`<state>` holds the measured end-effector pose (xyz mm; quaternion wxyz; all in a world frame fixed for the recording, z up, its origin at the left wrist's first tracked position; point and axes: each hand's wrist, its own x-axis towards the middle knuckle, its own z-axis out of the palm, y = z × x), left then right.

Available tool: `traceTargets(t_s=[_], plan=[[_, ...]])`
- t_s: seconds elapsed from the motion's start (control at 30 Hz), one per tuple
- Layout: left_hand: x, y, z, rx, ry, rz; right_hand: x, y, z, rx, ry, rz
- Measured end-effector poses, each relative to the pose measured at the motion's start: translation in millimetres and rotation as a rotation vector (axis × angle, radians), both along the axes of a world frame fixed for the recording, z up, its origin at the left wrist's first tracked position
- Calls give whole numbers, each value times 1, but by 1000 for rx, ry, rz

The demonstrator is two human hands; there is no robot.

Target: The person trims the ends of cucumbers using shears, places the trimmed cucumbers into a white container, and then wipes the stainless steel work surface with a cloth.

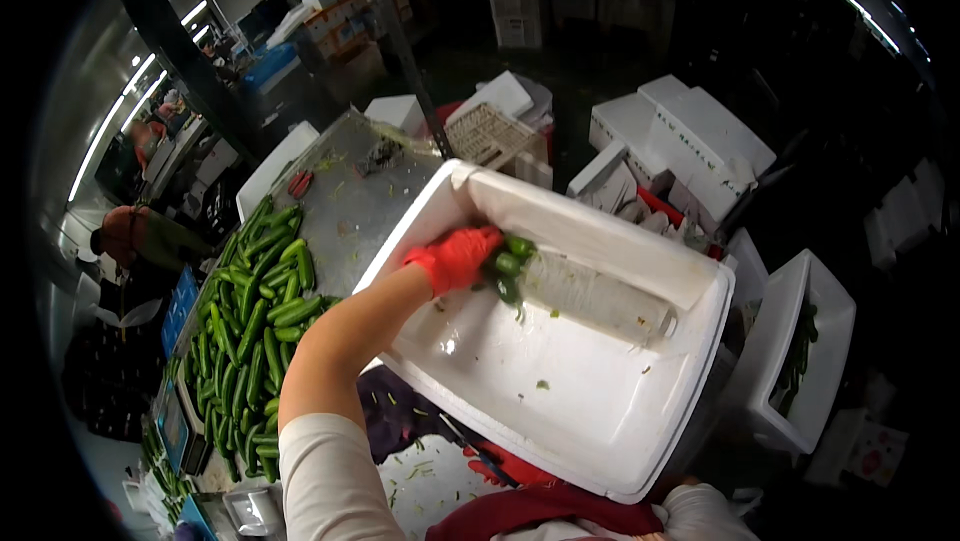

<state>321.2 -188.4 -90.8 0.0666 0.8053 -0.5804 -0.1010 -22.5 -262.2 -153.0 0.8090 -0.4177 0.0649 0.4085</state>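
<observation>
My left hand [456,257], in a red rubber glove, reaches into a large white foam box [525,406]. Its fingers close around a few green cucumbers [508,265] by the box's inner wall. Beside them lies a long translucent plastic piece [596,297], and green scraps dot the box floor. The box sits at a slant in front of me. Below its near edge shows a red glove [517,464], apparently my right hand, mostly covered by the box. A dark, narrow tool [484,451] crosses it; whether it is gripped is not visible.
To the left, a big heap of cucumbers [247,323] covers part of the metal table [352,188]. Red-handled scissors [300,185] lie behind it. Another foam box [825,361] with cucumbers stands at right. Foam boxes [682,143] and a plastic crate [491,134] are beyond. A person [127,233] bends at far left.
</observation>
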Motion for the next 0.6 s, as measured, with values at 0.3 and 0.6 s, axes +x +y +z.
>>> traceTargets(t_s=[0.3,0.6], plan=[[1,-10,12,11,-62,27,-13,-6,3,-25,4,-35],[-2,-10,4,124,51,87,-12,-8,1,-47,-34,-35]])
